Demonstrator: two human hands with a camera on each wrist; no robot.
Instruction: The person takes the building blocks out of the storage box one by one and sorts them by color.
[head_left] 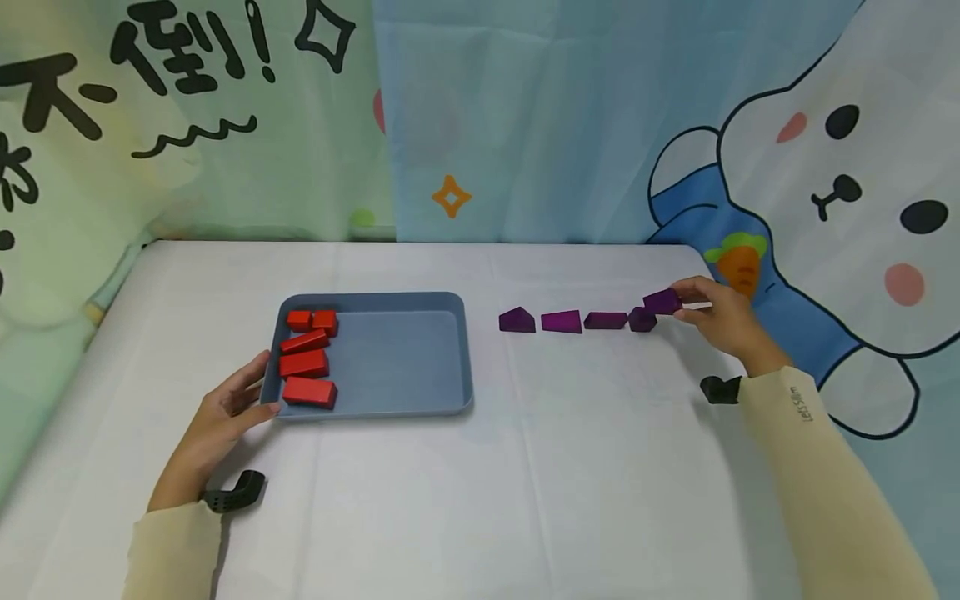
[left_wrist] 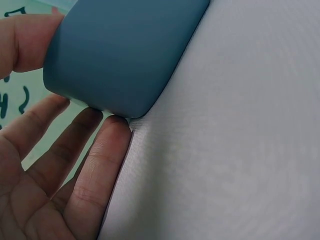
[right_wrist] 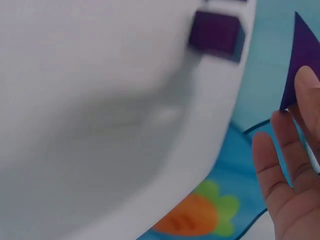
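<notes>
My left hand [head_left: 228, 408] holds the blue-grey tray [head_left: 397, 358] at its near left corner, thumb by the front corner and fingers along the left side. In the left wrist view, fingertips meet the lower edge of the tray's wall [left_wrist: 120, 60]. Several red blocks [head_left: 303, 363] lie in a column along the tray's left side. At the right, my right hand [head_left: 723, 321] pinches a purple block [head_left: 663, 302] between thumb and fingers, raised at the end of a row of purple blocks. One face of that block [right_wrist: 302, 65] looks triangular in the right wrist view.
The row on the white table [head_left: 420, 500] includes a pointed purple block [head_left: 517, 320], a slanted one [head_left: 562, 322], a flat one [head_left: 606, 320] and a small one [head_left: 642, 319]. Behind the table hangs a printed curtain [head_left: 525, 125]. The table's right edge runs below my right arm.
</notes>
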